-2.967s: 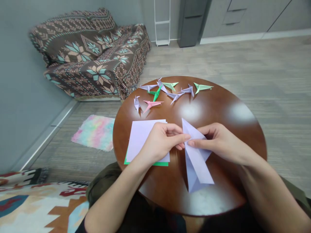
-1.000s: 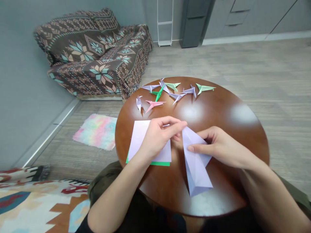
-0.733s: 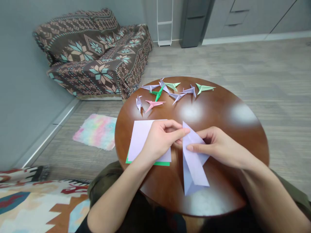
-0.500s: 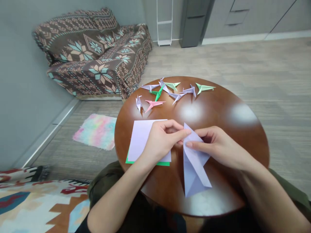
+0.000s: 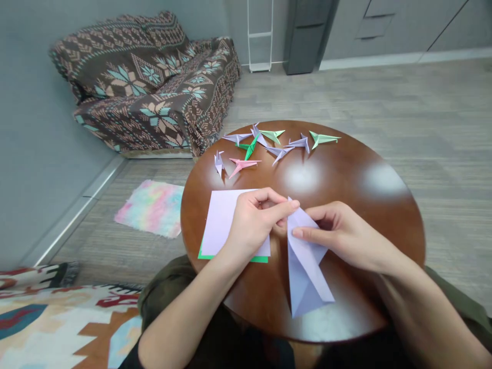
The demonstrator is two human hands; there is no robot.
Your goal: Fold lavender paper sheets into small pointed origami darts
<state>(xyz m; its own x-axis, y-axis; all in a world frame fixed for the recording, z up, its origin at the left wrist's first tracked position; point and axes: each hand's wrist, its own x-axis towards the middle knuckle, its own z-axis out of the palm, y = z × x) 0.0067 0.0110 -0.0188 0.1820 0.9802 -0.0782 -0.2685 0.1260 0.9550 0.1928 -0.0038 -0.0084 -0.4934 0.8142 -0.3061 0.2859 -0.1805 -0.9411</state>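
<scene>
A partly folded sheet of lilac origami paper [image 5: 307, 266] is held between my two hands, above the near half of the round brown table [image 5: 369, 205]. My left hand [image 5: 255, 215] pinches its upper tip between thumb and fingers. With the thumb lying on the front face and the fingers behind, my right hand [image 5: 338, 228] grips the paper's right side. The lower end hangs toward me, showing a creased flap. Under my left forearm lies a stack of square paper [image 5: 219, 220], lilac on top with a green sheet [image 5: 259, 259] showing at the near edge.
Toward the table's far edge lie several folded paper figures, including a pink one [image 5: 243, 165], a dark green one [image 5: 249, 148] and a pale green one [image 5: 323, 139]. Beyond stand a covered sofa [image 5: 154, 97] and, on the floor, a pastel rug [image 5: 151, 207].
The folded paper has shifted slightly left and its lower end is a little nearer me. Both hands keep their pinch on it, and the right thumb sits slightly lower.
</scene>
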